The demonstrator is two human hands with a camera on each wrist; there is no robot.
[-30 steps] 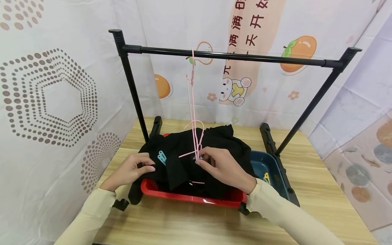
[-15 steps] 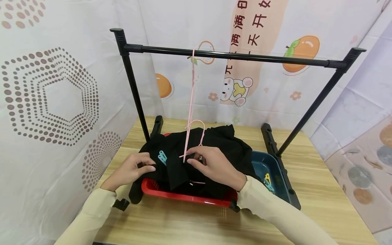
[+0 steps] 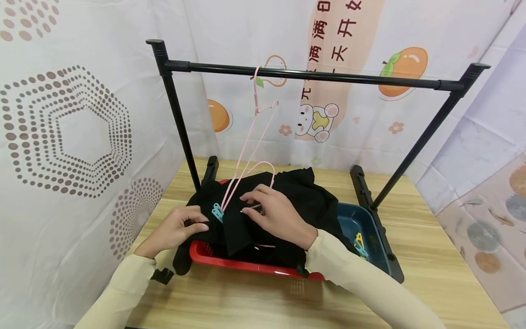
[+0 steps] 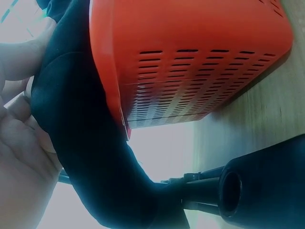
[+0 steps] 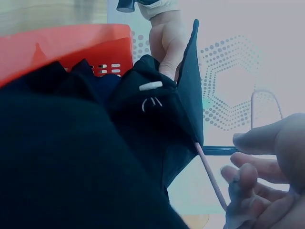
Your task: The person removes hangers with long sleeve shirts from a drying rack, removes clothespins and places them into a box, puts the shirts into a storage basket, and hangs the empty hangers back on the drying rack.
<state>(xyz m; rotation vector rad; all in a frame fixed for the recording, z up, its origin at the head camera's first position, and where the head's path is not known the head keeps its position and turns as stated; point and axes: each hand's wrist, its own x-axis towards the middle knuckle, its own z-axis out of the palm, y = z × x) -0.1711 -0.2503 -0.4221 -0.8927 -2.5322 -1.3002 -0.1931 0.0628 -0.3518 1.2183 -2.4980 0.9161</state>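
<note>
A black garment [image 3: 302, 196] lies heaped over a red basket [image 3: 246, 264]. At its left, my left hand [image 3: 174, 230] pinches the cloth edge, near light-blue clothespins [image 3: 217, 211] on the garment. One pink hanger [image 3: 248, 140] hooks over the bar and slants down left, its low end by those clothespins. Whether it touches them, I cannot tell. Another pink hanger [image 3: 272, 170] pokes its hook out of the garment. Over the heap, my right hand [image 3: 281, 214] has thumb and index apart; this second hanger's rod [image 5: 211, 177] runs up to its lower fingers in the right wrist view.
A black clothes rack [image 3: 328, 75] spans the table, with feet on both sides. Right of the heap, a dark blue tray [image 3: 353, 214] holds yellow and blue clothespins [image 3: 360, 246]. White patterned curtains [image 3: 242, 27] hang behind and beside the wooden table [image 3: 222, 301].
My right hand has drawn the hanging hanger's low end leftward and let it go; the hanger has turned and slants left. The right hand shifted slightly left; the left hand stayed put.
</note>
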